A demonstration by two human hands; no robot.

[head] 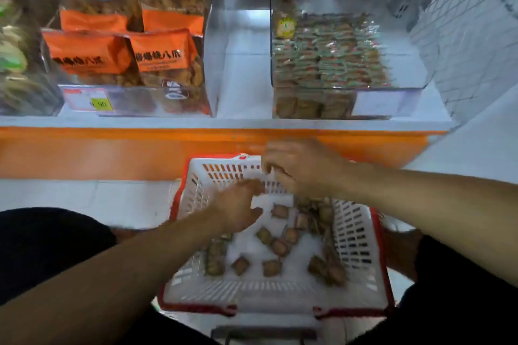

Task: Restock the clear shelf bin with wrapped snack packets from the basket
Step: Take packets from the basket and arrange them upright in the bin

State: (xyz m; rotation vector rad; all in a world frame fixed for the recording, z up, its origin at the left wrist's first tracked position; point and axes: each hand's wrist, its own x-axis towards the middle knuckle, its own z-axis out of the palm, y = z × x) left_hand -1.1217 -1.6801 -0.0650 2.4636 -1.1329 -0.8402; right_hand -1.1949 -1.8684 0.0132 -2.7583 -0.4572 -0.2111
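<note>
A white slotted basket with a red rim (382, 255) sits low in front of me and holds several small brown wrapped snack packets (279, 246) scattered on its floor. My left hand (238, 209) reaches into the basket with fingers spread, just above the packets and holding nothing. My right hand (297, 168) hovers at the basket's far wall with fingers curled downward; blur hides whether it holds a packet. On the shelf above right stands the clear bin (414, 73), with neat rows of green-and-red wrapped packets (328, 56) filling its left and middle parts.
Another clear bin (213, 36) on the left holds orange bags of fried snacks (165, 56), with a price tag (98, 103) on its front. An orange shelf edge (112, 145) runs between the bins and the basket. A white mesh panel (476, 36) stands at the right.
</note>
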